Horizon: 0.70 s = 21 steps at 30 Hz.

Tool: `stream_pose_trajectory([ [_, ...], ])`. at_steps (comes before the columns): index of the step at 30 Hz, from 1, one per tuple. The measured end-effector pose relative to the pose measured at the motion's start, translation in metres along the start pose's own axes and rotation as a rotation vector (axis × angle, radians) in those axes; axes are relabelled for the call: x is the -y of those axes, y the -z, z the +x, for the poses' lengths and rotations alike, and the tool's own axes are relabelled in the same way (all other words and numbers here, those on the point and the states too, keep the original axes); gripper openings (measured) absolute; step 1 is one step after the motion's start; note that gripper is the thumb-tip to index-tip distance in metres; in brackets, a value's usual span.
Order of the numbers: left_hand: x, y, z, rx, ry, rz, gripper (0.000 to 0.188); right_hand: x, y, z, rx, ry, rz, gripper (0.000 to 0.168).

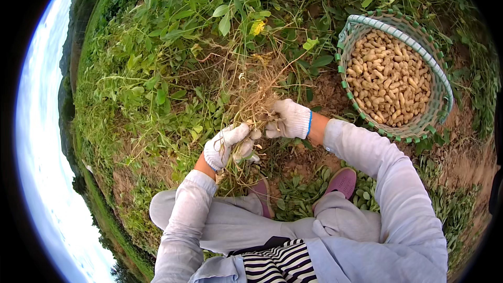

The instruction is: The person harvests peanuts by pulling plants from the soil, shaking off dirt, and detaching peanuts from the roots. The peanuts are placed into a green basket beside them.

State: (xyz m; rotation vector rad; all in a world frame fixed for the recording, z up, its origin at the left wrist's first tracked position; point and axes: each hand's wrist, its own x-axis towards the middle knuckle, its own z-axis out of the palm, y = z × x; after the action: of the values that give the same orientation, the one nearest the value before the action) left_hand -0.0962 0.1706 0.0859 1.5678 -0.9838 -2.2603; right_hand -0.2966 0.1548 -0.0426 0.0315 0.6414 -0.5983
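My left hand (228,145), in a white knitted glove, is closed around the stems of uprooted peanut plants (259,102). Their tangled, dry-looking roots fan out above the gloves. Curled in against the right side of the root mass is my right hand (290,120), in a matching glove with a blue-edged cuff. Its fingertips are partly hidden among the roots, and a few pale pods show between both hands. To the right of my right hand stands a woven basket (440,124) with green strips and a pale wrapped handle, holding many peanuts (389,78).
Leafy green peanut plants (165,63) cover the ground ahead and to the left. Bare reddish soil (328,90) shows near the basket. My purple shoes (342,182) rest among loose leaves below my hands. Hills and cloudy sky lie at the far left.
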Motion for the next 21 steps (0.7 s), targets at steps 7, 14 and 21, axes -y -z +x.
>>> stream_pose_trajectory([
  [7, 0.011, 0.007, 0.004, -0.147, -0.123, -0.056, 0.046, -0.015, 0.004, -0.013, 0.165, 0.039, 0.11, 0.031],
  [14, 0.02, 0.021, -0.005, -0.051, -0.092, -0.34, 0.049, -0.026, -0.013, -0.019, 0.214, 0.055, -0.266, 0.023],
  [21, 0.003, 0.047, 0.0, -0.167, -0.15, -0.363, 0.044, 0.027, 0.031, -0.031, 0.212, 0.065, -0.113, 0.035],
])
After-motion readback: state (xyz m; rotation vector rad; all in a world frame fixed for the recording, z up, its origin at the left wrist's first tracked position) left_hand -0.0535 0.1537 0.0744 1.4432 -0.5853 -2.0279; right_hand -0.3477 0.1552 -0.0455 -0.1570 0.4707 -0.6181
